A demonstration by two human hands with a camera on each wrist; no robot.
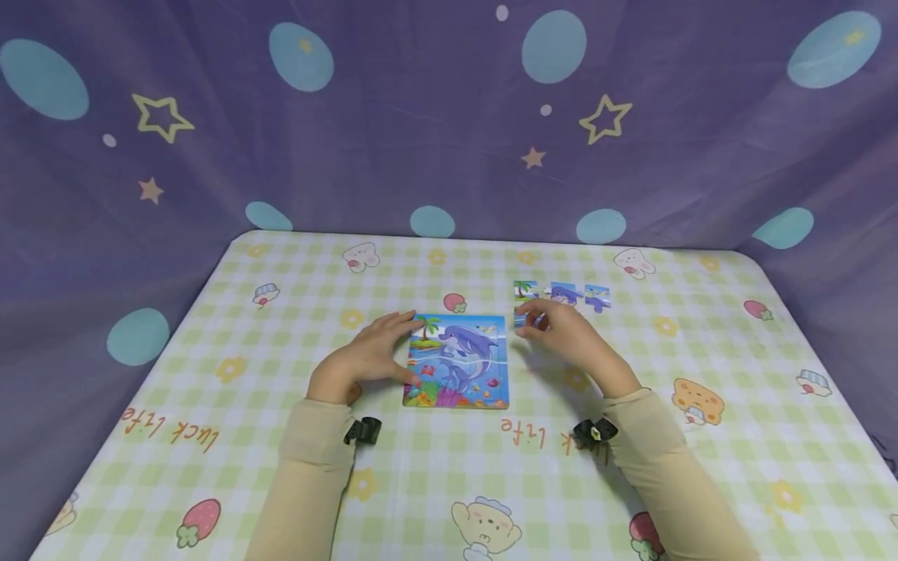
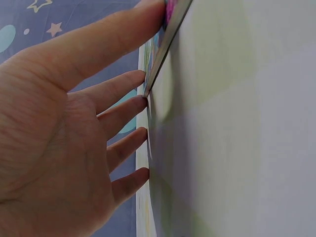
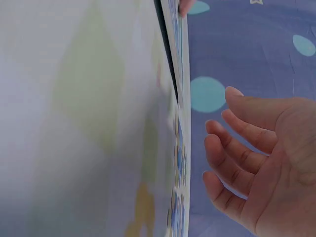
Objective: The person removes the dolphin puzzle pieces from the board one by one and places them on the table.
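Note:
A square dolphin jigsaw puzzle (image 1: 459,362) lies flat in its frame on the table. My left hand (image 1: 375,351) is at its left side, fingers spread and fairly straight. The thumb touches the frame's left part and the index fingertip is at the far left corner; the left wrist view shows the board's edge (image 2: 168,44) beside the thumb. Right of the puzzle my right hand (image 1: 561,331) hovers with loosely bent fingers, holding nothing in the right wrist view. Just beyond it lie several loose puzzle pieces (image 1: 598,296), some partly hidden by that hand.
A green and white checked tablecloth (image 1: 281,499) with cartoon prints covers the table. Behind it hangs a purple curtain (image 1: 421,140) with stars and blue ovals. Dark straps (image 1: 595,432) with small devices sit at both wrists.

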